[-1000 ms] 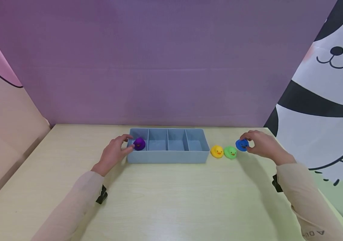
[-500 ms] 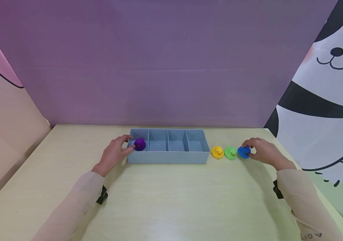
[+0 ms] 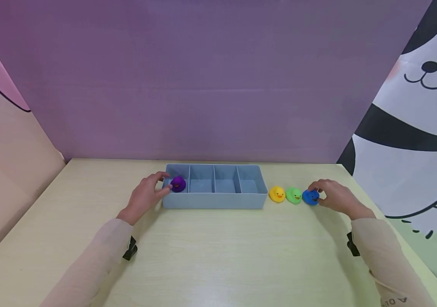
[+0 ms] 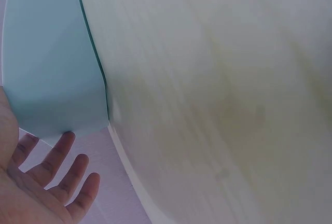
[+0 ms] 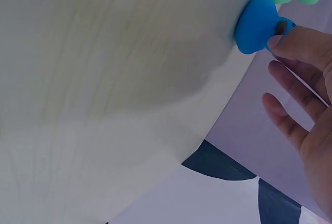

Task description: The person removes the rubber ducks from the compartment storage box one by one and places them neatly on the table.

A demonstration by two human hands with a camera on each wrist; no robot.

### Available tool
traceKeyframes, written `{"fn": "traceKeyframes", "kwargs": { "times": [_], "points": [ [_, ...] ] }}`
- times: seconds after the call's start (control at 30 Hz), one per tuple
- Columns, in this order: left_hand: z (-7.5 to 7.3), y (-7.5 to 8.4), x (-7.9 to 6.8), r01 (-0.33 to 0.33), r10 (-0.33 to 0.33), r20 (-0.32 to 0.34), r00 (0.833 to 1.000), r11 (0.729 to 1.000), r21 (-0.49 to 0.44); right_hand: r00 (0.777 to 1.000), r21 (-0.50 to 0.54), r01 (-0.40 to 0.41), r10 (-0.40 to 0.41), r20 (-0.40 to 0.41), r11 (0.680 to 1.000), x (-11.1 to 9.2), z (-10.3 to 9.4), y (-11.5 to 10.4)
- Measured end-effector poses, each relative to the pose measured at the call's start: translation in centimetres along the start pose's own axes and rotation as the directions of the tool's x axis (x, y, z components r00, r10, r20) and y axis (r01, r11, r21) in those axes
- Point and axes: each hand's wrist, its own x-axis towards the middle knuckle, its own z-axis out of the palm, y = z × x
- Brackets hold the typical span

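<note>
On the right of the table, my right hand (image 3: 335, 197) pinches a blue rubber duck (image 3: 310, 198) between thumb and forefinger; the duck rests on the tabletop. In the right wrist view the thumb lies against the head of the blue duck (image 5: 255, 26), and the other fingers are spread. A green rubber duck (image 3: 293, 195) and a yellow one (image 3: 277, 194) stand in line to its left. My left hand (image 3: 146, 196), fingers loosely extended, is at the left end of a blue-grey divided box (image 3: 214, 201). A purple rubber duck (image 3: 178, 184) sits in the leftmost compartment, close to the left thumb.
The box has several compartments in a row and stands near the back of the pale wooden table (image 3: 210, 251). A purple backdrop (image 3: 203, 85) rises behind the table. At the right is a panda picture (image 3: 414, 119).
My right hand has lowered the blue duck onto the table, beside the green one, and moved slightly toward me. The left hand and the box have stayed in place.
</note>
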Motion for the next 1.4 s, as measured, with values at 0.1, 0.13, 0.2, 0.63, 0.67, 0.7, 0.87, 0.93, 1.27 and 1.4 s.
{"fn": "traceKeyframes", "kwargs": {
  "times": [0.1, 0.13, 0.2, 0.63, 0.67, 0.7, 0.87, 0.93, 1.27, 1.4],
  "points": [
    [0.1, 0.0, 0.1, -0.003, 0.003, 0.0, 1.0, 1.0, -0.003, 1.0, 0.008, -0.009, 0.009, 0.001, 1.0, 0.0, 0.1, 0.0],
    [0.1, 0.0, 0.1, -0.003, 0.003, 0.0, 1.0, 1.0, -0.004, 1.0, 0.009, -0.01, 0.01, -0.001, 1.0, 0.0, 0.1, 0.0],
    [0.1, 0.0, 0.1, -0.006, 0.006, -0.001, 1.0, 1.0, -0.004, 1.0, 0.009, -0.011, 0.011, -0.003, 1.0, 0.0, 0.1, 0.1],
    [0.1, 0.0, 0.2, -0.019, 0.019, -0.01, 1.0, 1.0, -0.004, 1.0, 0.002, 0.011, -0.011, -0.023, 1.0, -0.1, -0.1, 0.1],
    [0.1, 0.0, 0.2, -0.019, 0.019, -0.01, 1.0, 1.0, -0.005, 1.0, 0.001, 0.011, -0.011, -0.023, 1.0, -0.1, -0.1, 0.0],
    [0.1, 0.0, 0.2, -0.019, 0.019, -0.01, 1.0, 1.0, -0.006, 1.0, 0.0, 0.013, -0.013, -0.021, 1.0, -0.1, -0.2, 0.0],
    [0.0, 0.0, 0.2, -0.016, 0.016, -0.009, 1.0, 1.0, -0.005, 1.0, -0.015, 0.007, -0.007, -0.016, 1.0, 0.1, -0.8, -0.4],
    [0.0, 0.0, 0.1, -0.013, 0.013, -0.008, 1.0, 1.0, -0.003, 1.0, -0.03, 0.011, -0.011, -0.022, 0.999, 0.2, -1.0, -0.4],
    [0.2, -0.3, 0.1, -0.021, 0.021, -0.027, 0.999, 1.0, 0.004, 0.998, -0.058, 0.044, -0.047, -0.049, 0.997, 0.9, -2.1, -1.8],
    [0.2, -0.3, 0.1, -0.009, 0.009, -0.022, 1.0, 1.0, 0.002, 0.997, -0.063, 0.052, -0.055, -0.05, 0.997, 1.2, -2.2, -2.6]
  ]
}}
